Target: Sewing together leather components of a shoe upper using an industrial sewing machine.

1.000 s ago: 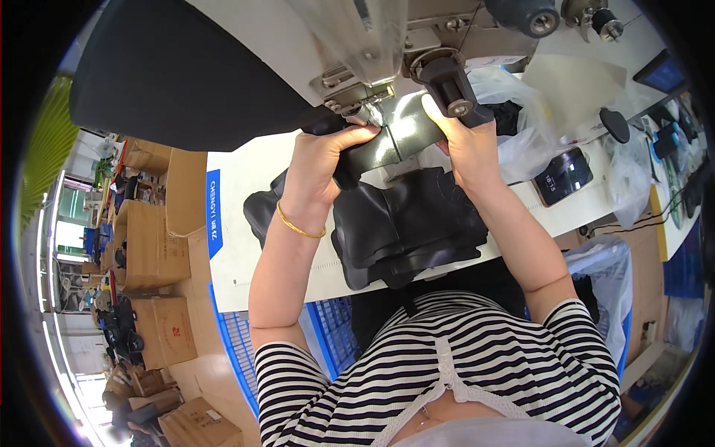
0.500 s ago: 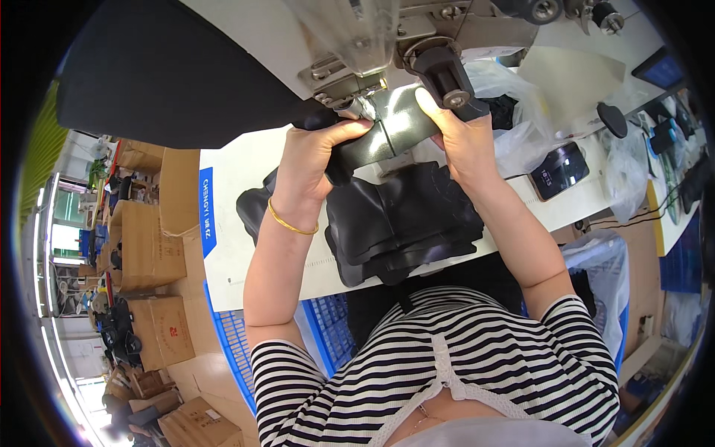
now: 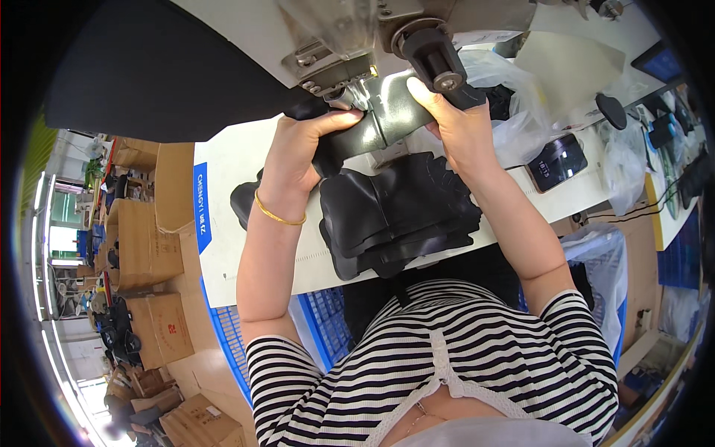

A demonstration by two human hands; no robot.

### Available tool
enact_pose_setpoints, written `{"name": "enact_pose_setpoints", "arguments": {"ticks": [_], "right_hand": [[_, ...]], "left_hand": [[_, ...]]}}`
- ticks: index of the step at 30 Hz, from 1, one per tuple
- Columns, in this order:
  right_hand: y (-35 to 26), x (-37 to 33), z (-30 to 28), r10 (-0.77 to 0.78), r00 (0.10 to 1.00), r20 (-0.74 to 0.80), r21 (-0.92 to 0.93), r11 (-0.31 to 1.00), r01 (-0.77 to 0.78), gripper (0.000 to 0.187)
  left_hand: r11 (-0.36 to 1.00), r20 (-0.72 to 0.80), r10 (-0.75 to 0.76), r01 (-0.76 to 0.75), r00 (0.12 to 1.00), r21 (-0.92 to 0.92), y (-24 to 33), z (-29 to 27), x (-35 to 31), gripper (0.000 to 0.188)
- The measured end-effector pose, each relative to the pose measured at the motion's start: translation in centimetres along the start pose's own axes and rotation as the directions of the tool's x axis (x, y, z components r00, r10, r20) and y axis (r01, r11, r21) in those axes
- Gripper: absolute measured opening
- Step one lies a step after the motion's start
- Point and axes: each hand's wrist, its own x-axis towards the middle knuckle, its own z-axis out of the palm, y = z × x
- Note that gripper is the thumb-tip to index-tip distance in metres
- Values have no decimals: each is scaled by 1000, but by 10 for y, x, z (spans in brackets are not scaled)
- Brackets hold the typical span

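Observation:
Both of my hands grip a shiny black leather-like piece point(image 3: 398, 123) with a seam line across it, under the head of a sewing machine point(image 3: 328, 71). My left hand point(image 3: 302, 145) pinches its left part, thumb on top beside the lit needle area; the other fingers are hidden beneath. On the right part, my right hand point(image 3: 462, 130) presses its thumb on top, with fingers curled under the edge, next to the machine's black roller point(image 3: 436, 63). A stack of similar black pieces point(image 3: 395, 212) lies on the white table point(image 3: 275, 257) just below my hands.
A phone point(image 3: 557, 162) and clear plastic bags point(image 3: 521, 112) lie at the right of the table. Blue baskets point(image 3: 324, 324) stand below its front edge. Cardboard boxes point(image 3: 149, 246) are on the floor at left. A large black panel point(image 3: 164, 74) fills the upper left.
My left hand and forearm have shifted slightly left, together with the held piece. The whole view has also shifted a little. Both hands keep their grip.

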Motion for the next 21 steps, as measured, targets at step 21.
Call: {"name": "enact_pose_setpoints", "arguments": {"ticks": [21], "right_hand": [[5, -19, -9, -5, 1000, 20, 36, 999, 4, 21]], "left_hand": [[980, -23, -81, 76, 996, -186, -8, 5, -28, 14]]}}
